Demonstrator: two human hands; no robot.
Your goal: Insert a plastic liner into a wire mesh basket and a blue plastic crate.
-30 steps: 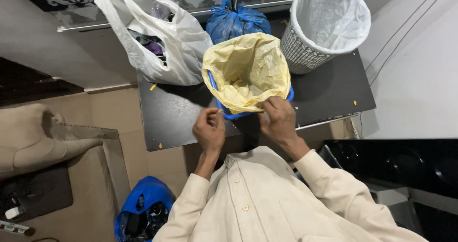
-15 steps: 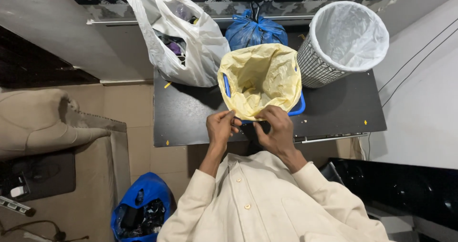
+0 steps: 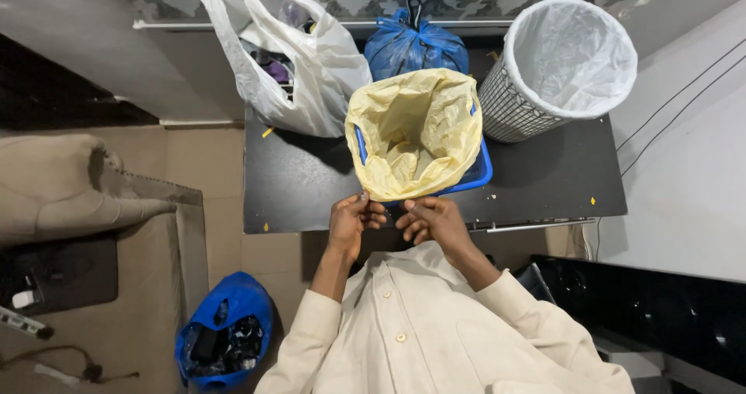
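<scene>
**Black table, yellow liner at its near edge**

Black table carries a white bag, then a blue bin lined with a yellow bag, mouth upward. Left hand and right hand pinch its near rim, seemingly to seat it. White basket stands rightmost.

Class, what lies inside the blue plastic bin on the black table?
A crumpled yellow plastic liner bag fills the blue plastic bin, folded over its rim. The liner covers the bin's walls and floor.
</scene>
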